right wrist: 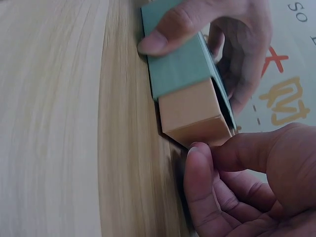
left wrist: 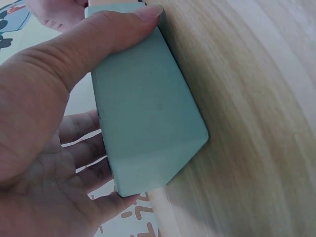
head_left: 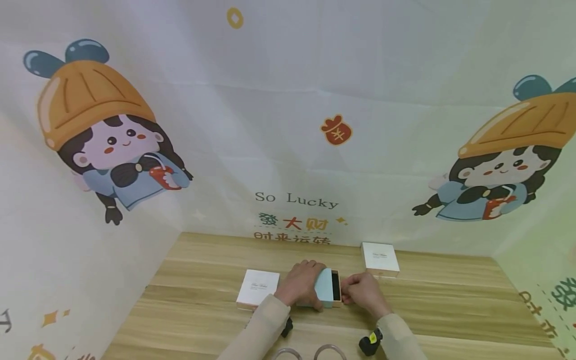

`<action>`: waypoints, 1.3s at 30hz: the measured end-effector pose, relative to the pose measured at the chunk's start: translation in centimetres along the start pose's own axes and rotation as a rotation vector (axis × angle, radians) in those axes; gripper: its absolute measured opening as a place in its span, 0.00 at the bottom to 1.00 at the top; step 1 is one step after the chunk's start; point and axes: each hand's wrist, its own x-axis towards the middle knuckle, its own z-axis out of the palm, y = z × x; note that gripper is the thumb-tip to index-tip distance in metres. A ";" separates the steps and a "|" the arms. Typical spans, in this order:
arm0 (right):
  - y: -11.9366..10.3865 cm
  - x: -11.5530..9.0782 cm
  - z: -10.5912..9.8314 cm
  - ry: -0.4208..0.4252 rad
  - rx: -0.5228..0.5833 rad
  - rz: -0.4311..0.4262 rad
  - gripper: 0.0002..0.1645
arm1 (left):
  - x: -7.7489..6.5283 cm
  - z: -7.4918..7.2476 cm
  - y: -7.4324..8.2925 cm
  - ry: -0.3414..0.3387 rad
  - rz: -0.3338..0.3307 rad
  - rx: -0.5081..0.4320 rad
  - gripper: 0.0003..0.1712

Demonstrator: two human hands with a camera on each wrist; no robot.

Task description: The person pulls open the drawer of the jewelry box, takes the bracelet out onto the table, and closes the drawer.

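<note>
A light teal drawer box (head_left: 323, 286) lies on the table, its peach-coloured inner drawer (right wrist: 190, 109) partly out of the sleeve on the right side. Part of the drawer's dark inside shows in the head view. My left hand (head_left: 300, 284) grips the teal sleeve, thumb on the near side and fingers round the far side. At the drawer's end face, my right hand (head_left: 365, 292) pinches with thumb and forefinger. Whatever lies between those fingertips is hidden in the right wrist view.
A white box with small print (head_left: 258, 287) sits left of the teal box. Another white box (head_left: 380, 258) stands at the back right, by the printed cloth backdrop (head_left: 288, 165). Two clear round rims (head_left: 330, 347) show at the bottom edge of the wooden table (head_left: 198, 290).
</note>
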 end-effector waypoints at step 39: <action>-1.5 -0.5 0.3 -0.022 -0.200 -0.182 0.04 | -0.1 -0.4 -1.4 -0.015 0.030 -0.145 0.72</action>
